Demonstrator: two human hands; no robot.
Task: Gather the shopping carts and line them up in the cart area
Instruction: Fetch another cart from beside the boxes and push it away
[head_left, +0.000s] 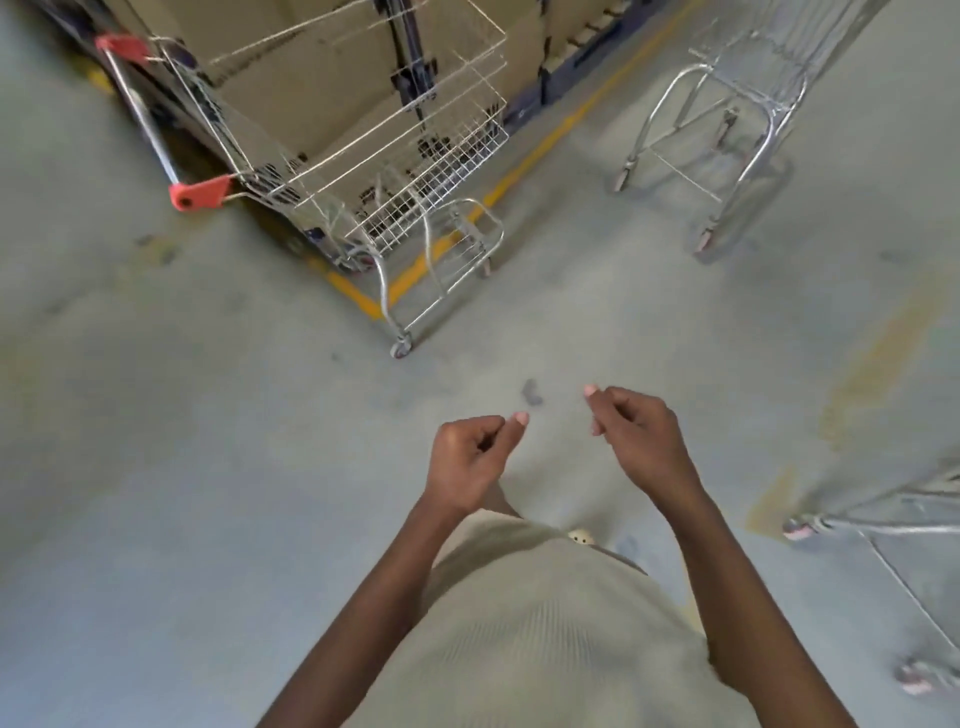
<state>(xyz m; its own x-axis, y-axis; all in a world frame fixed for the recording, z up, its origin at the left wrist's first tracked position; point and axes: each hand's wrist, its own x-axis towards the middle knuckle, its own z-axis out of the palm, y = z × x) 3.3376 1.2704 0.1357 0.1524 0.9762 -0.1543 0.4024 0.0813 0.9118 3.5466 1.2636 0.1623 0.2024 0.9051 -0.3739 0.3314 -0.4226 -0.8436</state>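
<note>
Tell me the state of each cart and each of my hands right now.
Red-handled cart: upright on its wheels, unheld, beside the boxes.
Far cart: upright, unheld, apart from the others; top out of view.
Cart at right edge: only lower frame and wheels show, unheld.
Left hand: loosely curled, holding nothing.
Right hand: loosely curled, holding nothing.

3 shopping carts (358, 171); 2 hands (470, 457).

A grey concrete floor (182, 415) is seen throughout. A yellow line (540, 150) is painted across its upper middle. Cardboard boxes (322, 67) are stacked behind that line, on a dark blue base (569, 70). A dark stain (532, 392) is found near the floor's centre, and faded yellow paint (872, 358) toward its right edge.
</note>
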